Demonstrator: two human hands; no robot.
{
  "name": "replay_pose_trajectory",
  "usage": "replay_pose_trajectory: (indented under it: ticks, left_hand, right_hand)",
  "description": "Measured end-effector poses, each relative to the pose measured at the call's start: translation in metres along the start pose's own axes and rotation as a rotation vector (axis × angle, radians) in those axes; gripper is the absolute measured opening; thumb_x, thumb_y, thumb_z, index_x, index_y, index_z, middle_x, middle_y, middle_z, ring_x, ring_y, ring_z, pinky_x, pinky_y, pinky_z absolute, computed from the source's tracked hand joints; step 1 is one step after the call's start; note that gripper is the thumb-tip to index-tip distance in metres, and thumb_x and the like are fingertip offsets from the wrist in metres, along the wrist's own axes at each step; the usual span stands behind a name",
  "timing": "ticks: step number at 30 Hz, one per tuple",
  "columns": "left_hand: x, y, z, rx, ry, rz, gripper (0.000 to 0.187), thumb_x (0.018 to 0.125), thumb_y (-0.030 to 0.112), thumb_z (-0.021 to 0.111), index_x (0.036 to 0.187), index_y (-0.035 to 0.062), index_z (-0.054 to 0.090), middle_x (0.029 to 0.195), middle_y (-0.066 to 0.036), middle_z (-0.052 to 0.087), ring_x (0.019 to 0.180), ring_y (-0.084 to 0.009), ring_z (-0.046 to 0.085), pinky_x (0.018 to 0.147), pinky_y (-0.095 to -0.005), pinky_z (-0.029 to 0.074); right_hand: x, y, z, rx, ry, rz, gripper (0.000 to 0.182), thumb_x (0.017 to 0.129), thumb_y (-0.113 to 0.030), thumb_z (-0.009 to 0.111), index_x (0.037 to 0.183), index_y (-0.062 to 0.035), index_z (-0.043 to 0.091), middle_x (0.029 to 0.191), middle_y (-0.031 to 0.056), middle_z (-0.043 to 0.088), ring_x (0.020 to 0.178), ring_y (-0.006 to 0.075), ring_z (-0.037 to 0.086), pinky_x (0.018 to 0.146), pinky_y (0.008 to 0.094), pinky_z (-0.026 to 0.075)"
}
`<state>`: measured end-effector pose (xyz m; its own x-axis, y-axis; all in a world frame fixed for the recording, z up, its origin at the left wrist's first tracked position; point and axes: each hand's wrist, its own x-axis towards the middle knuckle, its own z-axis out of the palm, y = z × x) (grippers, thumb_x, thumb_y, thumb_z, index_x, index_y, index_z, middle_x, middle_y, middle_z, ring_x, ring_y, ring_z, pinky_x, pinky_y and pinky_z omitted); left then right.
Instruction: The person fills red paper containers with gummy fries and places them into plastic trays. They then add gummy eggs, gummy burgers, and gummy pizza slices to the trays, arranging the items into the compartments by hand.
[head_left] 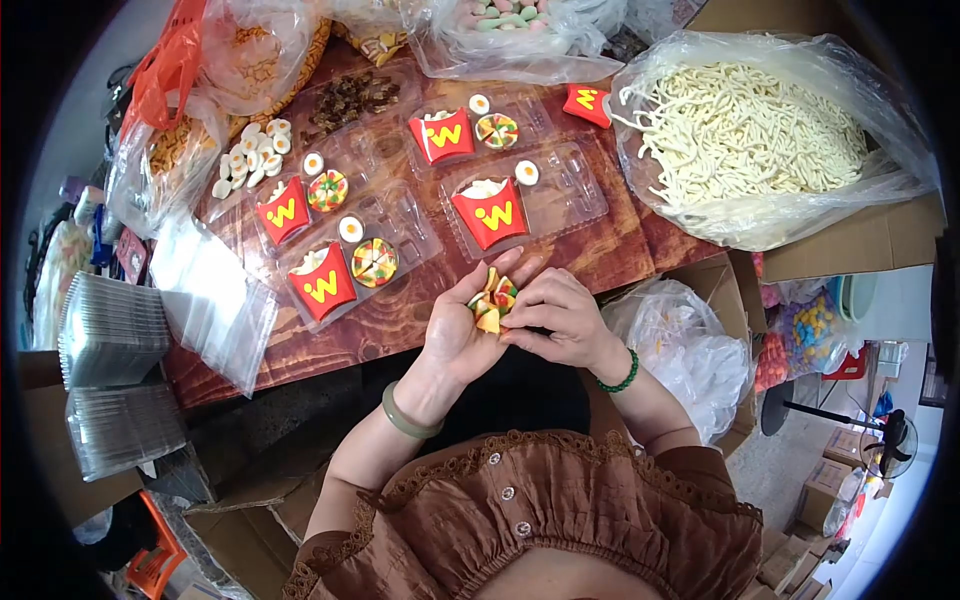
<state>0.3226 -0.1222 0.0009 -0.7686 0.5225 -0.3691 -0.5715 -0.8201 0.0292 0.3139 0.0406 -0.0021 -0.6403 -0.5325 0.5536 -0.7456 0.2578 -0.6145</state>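
Observation:
My left hand [452, 325] is cupped, palm up, around several small toy pizza slices [488, 318] just off the table's front edge. The fingers of my right hand [562, 318] pinch at the slices from the other side. Beyond my hands lies a clear plastic tray [570, 205] with a red fries box [490, 212] and a fried-egg piece [527, 173]. Three other trays carry a red fries box, an egg and a round pizza each; the nearest of these pizzas [374, 262] is at the left.
At the right a plastic bag [760, 225] spills cream-coloured fries [750, 135]. Loose egg pieces [255, 155] and dark brown pieces [350, 100] lie at the back left. Stacked clear trays [115, 330] stand at the left edge. A lone red box [588, 104] sits at the back.

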Motion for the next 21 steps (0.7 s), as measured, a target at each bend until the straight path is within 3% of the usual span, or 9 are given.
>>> replay_pose_trajectory:
  ticks: [4,6,18,20,21]
  left_hand:
    - [-0.001,-0.004,-0.018,-0.125,-0.205,-0.127,0.04,0.1,0.03,0.03,0.123,0.0026,0.049,0.119,-0.011,0.054,0.106,-0.022,0.054,0.092,-0.0355,0.044]
    - [-0.004,-0.01,-0.01,-0.007,0.042,-0.098,0.039,0.1,0.03,0.031,0.121,0.0036,0.051,0.113,-0.008,0.056,0.097,-0.0184,0.055,0.086,-0.0327,0.046]
    - [0.0,-0.004,-0.018,-0.046,0.037,-0.123,0.038,0.1,0.03,0.033,0.119,0.003,0.052,0.108,-0.008,0.058,0.089,-0.0179,0.058,0.081,-0.0327,0.048]
    - [0.0,0.0,-0.014,-0.003,0.088,-0.122,0.038,0.099,0.029,0.035,0.12,0.0027,0.051,0.107,-0.01,0.058,0.089,-0.0199,0.058,0.083,-0.0349,0.049]
    - [0.0,0.001,-0.01,-0.044,0.108,-0.107,0.038,0.099,0.029,0.035,0.121,0.0013,0.05,0.107,-0.013,0.058,0.093,-0.0237,0.059,0.088,-0.0383,0.049]
  right_hand:
    - [-0.002,0.002,0.001,-0.007,0.015,-0.008,0.018,0.07,-0.016,0.075,0.086,-0.0119,0.068,0.087,0.0,0.06,0.079,0.0197,0.057,0.069,0.0321,0.044]
    - [-0.003,0.003,0.001,0.002,0.01,0.015,0.017,0.07,-0.015,0.074,0.086,-0.0116,0.068,0.087,0.0001,0.06,0.079,0.0198,0.057,0.069,0.0321,0.044]
    - [0.001,0.007,0.0,0.027,0.033,-0.002,0.016,0.071,-0.011,0.073,0.086,-0.009,0.068,0.085,0.0026,0.062,0.075,0.0206,0.058,0.067,0.0319,0.044]
    - [0.003,0.008,-0.006,0.087,0.091,0.111,0.015,0.074,-0.008,0.072,0.088,-0.0058,0.067,0.085,0.0055,0.063,0.072,0.0202,0.059,0.064,0.0308,0.044]
    - [0.003,0.006,-0.012,0.091,0.064,0.262,0.014,0.077,-0.005,0.069,0.091,-0.0022,0.066,0.085,0.0075,0.063,0.075,0.019,0.06,0.063,0.0286,0.046]
